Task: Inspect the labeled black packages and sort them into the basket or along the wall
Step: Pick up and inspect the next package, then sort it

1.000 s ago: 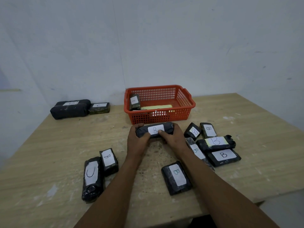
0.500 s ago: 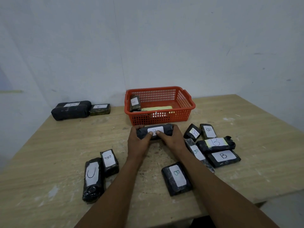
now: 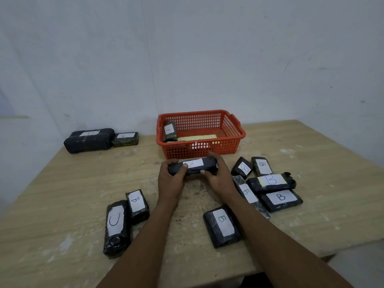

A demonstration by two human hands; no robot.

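Black package in hands, A-labeled package in basket

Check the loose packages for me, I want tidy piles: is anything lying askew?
Yes. On the right, one B package lies crosswise atop two other B packages, tilted. The rest lie flat on the table.

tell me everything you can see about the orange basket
The orange basket is a rectangular tray that looks like plastic, with lattice walls, a solid rim and a handle notch at its right end. It sits upright on the wooden table near the wall, just beyond the package held in both hands. Inside, a black package labelled A leans against the left wall, and a flat yellowish item lies on the floor. Nothing outside it clearly touches it.
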